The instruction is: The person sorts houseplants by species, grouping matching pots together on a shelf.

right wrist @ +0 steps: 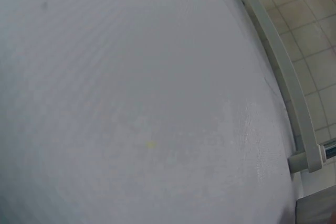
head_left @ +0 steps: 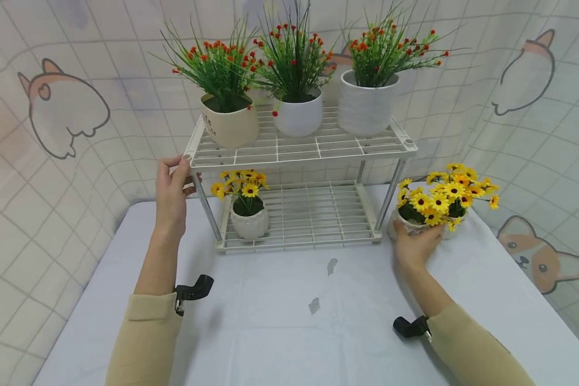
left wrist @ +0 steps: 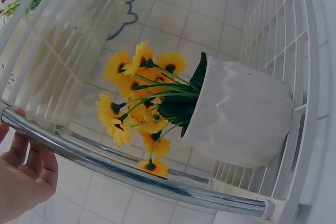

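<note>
A white two-tier wire rack (head_left: 294,247) stands on the table. My left hand (head_left: 171,187) holds its front-left metal post (left wrist: 131,169) near the top corner, fingers curled behind it. Right of the rack, my right hand (head_left: 417,247) grips a white flower pot (head_left: 412,227) with yellow daisy-like flowers (head_left: 436,201), its thumb on the near side. Another white pot (head_left: 450,231) stands close beside that one, partly hidden by blooms and hand. On the lower shelf's left side sits a small white pot (head_left: 250,222) of yellow flowers. The right wrist view shows neither the hand nor its pot.
Three pots with red-flowered grass line the top shelf: a cream pot (head_left: 231,126), a white pot (head_left: 299,117) and a ribbed white pot (head_left: 368,104). A white cloth (head_left: 280,343) covers the table. Behind hangs a checked curtain (head_left: 125,134) with dog drawings.
</note>
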Motion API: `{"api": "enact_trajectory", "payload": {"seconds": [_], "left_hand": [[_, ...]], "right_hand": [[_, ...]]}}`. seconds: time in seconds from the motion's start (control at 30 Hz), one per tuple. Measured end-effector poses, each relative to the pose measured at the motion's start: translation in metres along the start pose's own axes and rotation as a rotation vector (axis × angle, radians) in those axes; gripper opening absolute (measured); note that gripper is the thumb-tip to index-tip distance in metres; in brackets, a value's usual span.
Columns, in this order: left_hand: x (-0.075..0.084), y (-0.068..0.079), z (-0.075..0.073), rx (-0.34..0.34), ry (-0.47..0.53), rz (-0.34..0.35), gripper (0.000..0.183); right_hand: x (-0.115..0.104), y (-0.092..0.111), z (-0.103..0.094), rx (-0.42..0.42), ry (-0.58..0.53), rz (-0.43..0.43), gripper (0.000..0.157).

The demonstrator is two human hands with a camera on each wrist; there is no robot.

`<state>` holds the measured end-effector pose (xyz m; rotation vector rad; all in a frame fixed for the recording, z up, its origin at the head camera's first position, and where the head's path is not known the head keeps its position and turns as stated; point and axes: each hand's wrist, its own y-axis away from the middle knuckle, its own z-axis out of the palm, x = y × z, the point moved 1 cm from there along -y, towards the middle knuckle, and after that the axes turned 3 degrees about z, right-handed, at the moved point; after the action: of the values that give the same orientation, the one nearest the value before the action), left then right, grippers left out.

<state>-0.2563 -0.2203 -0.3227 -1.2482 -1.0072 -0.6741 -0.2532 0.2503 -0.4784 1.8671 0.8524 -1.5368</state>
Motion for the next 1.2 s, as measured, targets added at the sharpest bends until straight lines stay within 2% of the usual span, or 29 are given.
{"api": "enact_trajectory", "payload": {"seconds": [0.27,0.4,0.57,0.97,1.2], "left_hand": [[0.006,0.0,-0.001,-0.006,0.034,-0.082,0.027],[0.009,0.0,-0.001,-0.047,0.047,-0.118,0.031],[0.009,-0.001,-0.003,-0.091,0.041,-0.14,0.036],[0.009,0.001,-0.005,-0.085,0.02,-0.132,0.037],[0.009,0.0,-0.004,-0.081,0.023,-0.104,0.036]], "right_hand": [[-0.002,0.006,-0.005,-0.025,0.019,0.014,0.103],[-0.003,0.008,-0.01,-0.035,0.034,-0.02,0.098],[-0.002,0.011,-0.017,-0.059,0.05,-0.076,0.099],[-0.005,0.026,-0.032,-0.145,0.127,-0.055,0.097],[-0.006,0.038,-0.041,-0.187,0.141,0.003,0.099]]}}
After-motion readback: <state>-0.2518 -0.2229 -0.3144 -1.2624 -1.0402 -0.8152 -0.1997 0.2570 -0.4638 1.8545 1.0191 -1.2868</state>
